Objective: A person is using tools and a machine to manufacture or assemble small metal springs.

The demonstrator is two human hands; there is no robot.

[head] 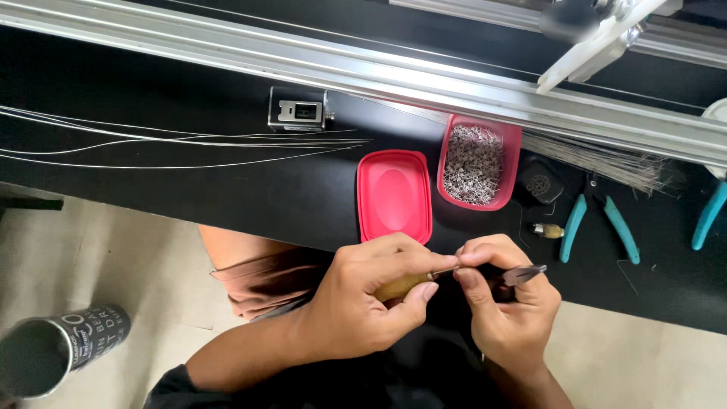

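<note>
**Hands meet over a small brass-coloured tool**

Fingers of the left hand are clenched around a small brass-coloured tool, its thin metal tip pointing right. The right hand pinches that tip between thumb and forefinger while gripping dark pliers, whose jaws stick out to the right. Both hands hover at the near edge of the black tabletop. Just beyond them lie a pink lid and a pink tub of small metal parts, side by side. Teal-handled cutters rest to the right; long thin wires stretch across the left.
</note>
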